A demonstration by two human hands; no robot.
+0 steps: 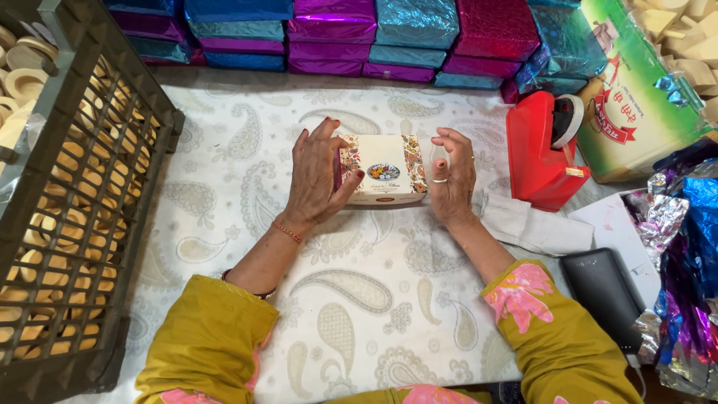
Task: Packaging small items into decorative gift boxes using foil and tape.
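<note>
A small cream cardboard box [383, 167] with floral borders and a round picture on its lid lies on the paisley cloth [359, 299]. My left hand [316, 173] rests flat against the box's left end, thumb tucked under its front edge. My right hand [452, 178] stands just beside the box's right end with fingers curled. A clear strip, probably tape, seems to hang between thumb and forefinger; I cannot tell for sure. A ring sits on one finger.
A red tape dispenser [544, 150] stands to the right. Stacked foil-wrapped boxes [374, 37] in blue, teal and magenta line the back. A dark crate [67, 209] of tan discs fills the left. A black device [604, 295], crumpled foil sheets [684, 247] and a green bag [636, 90] lie right.
</note>
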